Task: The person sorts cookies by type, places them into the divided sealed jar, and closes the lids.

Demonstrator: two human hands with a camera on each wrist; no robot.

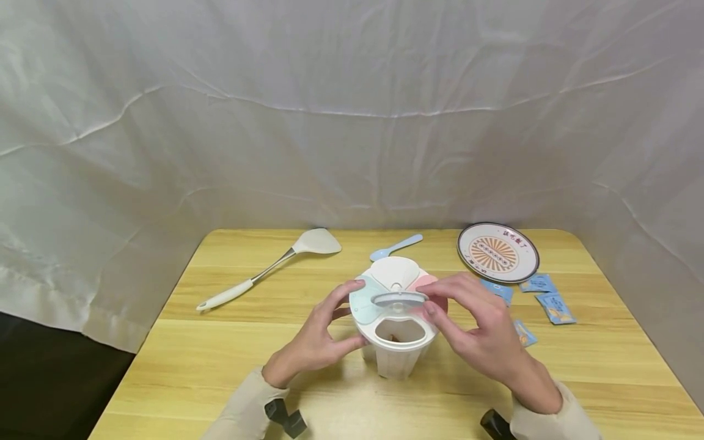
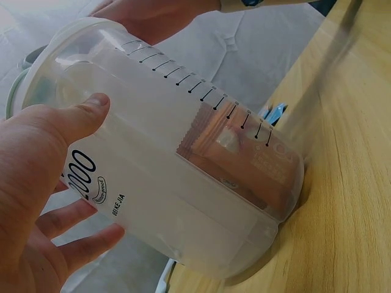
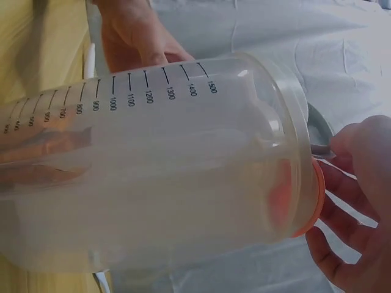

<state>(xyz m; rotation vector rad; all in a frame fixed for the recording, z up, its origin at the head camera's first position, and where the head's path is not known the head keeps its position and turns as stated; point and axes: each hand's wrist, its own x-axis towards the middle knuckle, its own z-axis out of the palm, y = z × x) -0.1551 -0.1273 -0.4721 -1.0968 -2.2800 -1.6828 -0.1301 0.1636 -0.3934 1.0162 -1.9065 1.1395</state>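
Fingers of the right hand (image 1: 486, 324) are bent and pinch the raised grey flap (image 1: 400, 297) of the lid (image 1: 365, 302), with the forearm reaching in from the right. From where I stand, the left hand (image 1: 319, 339) holds the clear container (image 1: 396, 365) around its side, thumb and fingers widely apart. This container stands on the table (image 1: 192, 366); inside, near its bottom, is a brown packet (image 2: 238, 160).

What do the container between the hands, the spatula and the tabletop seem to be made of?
Container: likely smooth, translucent plastic, since a packet shows through its wall.
Spatula: shiny shaft, probably polished metal; pale, matte head, perhaps silicone or plastic.
Tabletop: wood or wood-print laminate, judging by the grain.
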